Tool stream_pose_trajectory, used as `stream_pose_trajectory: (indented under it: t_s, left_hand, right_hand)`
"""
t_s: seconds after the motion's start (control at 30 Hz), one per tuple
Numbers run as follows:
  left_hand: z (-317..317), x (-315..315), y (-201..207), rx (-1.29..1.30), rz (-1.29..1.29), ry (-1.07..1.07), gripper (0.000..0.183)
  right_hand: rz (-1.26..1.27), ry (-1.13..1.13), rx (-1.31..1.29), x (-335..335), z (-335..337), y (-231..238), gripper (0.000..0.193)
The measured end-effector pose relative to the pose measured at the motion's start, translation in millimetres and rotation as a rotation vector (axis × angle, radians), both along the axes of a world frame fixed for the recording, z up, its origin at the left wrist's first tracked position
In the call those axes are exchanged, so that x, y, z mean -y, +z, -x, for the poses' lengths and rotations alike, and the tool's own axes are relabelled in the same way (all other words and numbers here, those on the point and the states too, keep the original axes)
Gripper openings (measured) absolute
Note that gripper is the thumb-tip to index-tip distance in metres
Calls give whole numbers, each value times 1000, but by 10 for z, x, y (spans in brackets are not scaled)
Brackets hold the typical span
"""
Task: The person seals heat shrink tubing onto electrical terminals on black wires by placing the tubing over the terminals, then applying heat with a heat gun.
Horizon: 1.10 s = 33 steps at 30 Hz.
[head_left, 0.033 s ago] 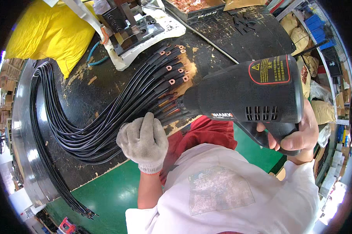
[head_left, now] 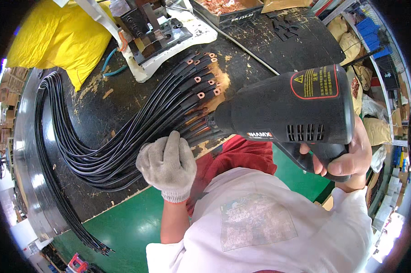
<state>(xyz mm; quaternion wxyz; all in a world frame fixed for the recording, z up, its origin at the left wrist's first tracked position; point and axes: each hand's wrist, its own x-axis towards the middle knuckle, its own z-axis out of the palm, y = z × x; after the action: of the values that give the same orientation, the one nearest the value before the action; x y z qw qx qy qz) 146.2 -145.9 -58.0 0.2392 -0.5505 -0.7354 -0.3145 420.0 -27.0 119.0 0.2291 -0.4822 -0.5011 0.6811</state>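
Observation:
A black heat gun [head_left: 292,107] is in my bare right hand [head_left: 351,157], fingers wrapped round its handle. Its nozzle points left, close over the ends of a bundle of black cables [head_left: 123,132] on the bench. Copper ring lugs [head_left: 201,95] tip many of these cables, with black sleeving behind them; the nozzle hides some ends. My left hand [head_left: 169,164], in a pale knitted glove, is closed at the near side of the bundle, just left of the nozzle. Its fingers curl over the nearest cables, though their tips are partly hidden.
The dark, worn bench [head_left: 94,109] carries a yellow sack [head_left: 46,41] and a metal press fixture [head_left: 160,38] at the back. Behind lie a box of copper pieces [head_left: 223,7], a thin rod [head_left: 237,41] and small black sleeves [head_left: 284,27]. Shelving stands at right.

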Motion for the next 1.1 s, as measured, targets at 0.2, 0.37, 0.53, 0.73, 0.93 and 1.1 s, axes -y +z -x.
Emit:
stream_pose_trajectory:
  t_s: [0.2, 0.37, 0.53, 0.73, 0.93, 1.1]
  left_hand:
    - [17, -13, 6, -7, 13, 6, 18]
    - [13, -31, -15, -10, 4, -7, 17]
    - [21, -36, 6, -20, 17, -15, 17]
    - [26, -26, -4, -20, 11, -21, 15]
    - [10, -68, 42, -32, 65, -27, 17]
    - [-7, -68, 60, -45, 169, -53, 20]
  right_hand:
    - [-28, 51, 13, 56, -125, -20, 62]
    - [-92, 153, -1, 5, -341, -49, 61]
    - [-103, 112, 43, -40, -372, 13, 65]
    - [-86, 110, 47, -39, -383, 27, 65]
    - [-101, 29, 50, -7, -310, 68, 65]
    - [-103, 56, -2, -109, -248, -42, 64]
